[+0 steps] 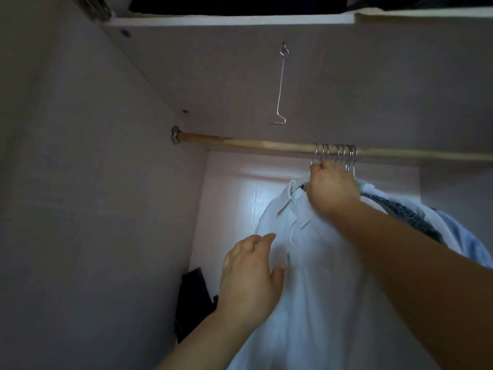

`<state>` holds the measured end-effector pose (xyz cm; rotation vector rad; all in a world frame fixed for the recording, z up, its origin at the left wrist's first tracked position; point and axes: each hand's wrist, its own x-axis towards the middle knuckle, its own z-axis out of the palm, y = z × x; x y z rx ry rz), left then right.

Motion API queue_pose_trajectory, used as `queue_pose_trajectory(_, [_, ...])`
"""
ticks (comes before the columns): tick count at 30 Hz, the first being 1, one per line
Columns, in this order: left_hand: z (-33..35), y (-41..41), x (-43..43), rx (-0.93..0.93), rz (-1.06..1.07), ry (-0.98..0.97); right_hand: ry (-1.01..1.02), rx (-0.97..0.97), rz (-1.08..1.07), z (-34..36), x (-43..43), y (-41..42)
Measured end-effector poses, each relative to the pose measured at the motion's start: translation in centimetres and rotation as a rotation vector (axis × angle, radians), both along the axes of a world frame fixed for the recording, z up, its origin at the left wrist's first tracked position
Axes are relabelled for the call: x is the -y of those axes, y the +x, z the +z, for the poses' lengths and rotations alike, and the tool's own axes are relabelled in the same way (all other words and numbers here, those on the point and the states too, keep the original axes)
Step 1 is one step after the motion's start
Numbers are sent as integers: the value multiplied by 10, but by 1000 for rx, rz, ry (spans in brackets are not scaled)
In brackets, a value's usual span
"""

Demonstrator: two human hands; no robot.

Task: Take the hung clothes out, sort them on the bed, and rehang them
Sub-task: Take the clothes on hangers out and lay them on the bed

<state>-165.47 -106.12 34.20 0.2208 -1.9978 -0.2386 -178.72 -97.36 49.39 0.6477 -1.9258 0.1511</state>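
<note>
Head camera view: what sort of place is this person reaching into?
Most likely the inside of a home wardrobe: a wooden rail runs across it, metal hanger hooks sit on the rail carrying a white shirt and other clothes, and a shelf lies above.

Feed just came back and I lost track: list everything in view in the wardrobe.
wooden rod: one, tan, across the wardrobe.
hanger hooks: about six, silver, bunched on the rod.
white shirt: one, white, hanging in front.
patterned garment: one, dark grey, behind the shirt.
blue garment: one, light blue, far right.
wire hook: one, silver, hanging from the top panel.
dark item: one, black, lower left corner.
dark fabric: amount unclear, black, upper shelf.
left grip: one hand, fingers straight, on the shirt's front.
right grip: one hand, curled round the shirt's collar.
</note>
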Motion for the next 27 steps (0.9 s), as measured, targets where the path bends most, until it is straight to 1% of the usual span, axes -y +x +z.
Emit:
queue_pose_trajectory(4, [-2,-20,9,16,26,-17,37,-67,-107,-1,1,-32])
queue_pose_trajectory(8, [-3,-32,13,39,33,-21,-3,-98,-82,1,-3,-47])
queue_pose_trajectory(12, [-1,-38,18,64,53,-33,2,-124,-83,8,-4,-57])
queue_pose_trajectory(17, [7,-32,20,45,63,-51,-113,-304,-9,31,-7,-46])
queue_pose_trajectory(19, [8,-26,19,12,54,-43,-135,-336,11,33,-9,-32])
queue_pose_trajectory(22, [8,-15,14,-56,32,-31,-91,-329,71,13,-19,-11])
queue_pose_trajectory(25, [6,0,9,-130,-19,-5,-27,-267,134,-25,-38,17])
queue_pose_trajectory(27, [5,8,4,-184,-32,2,-23,-223,211,-52,-53,34])
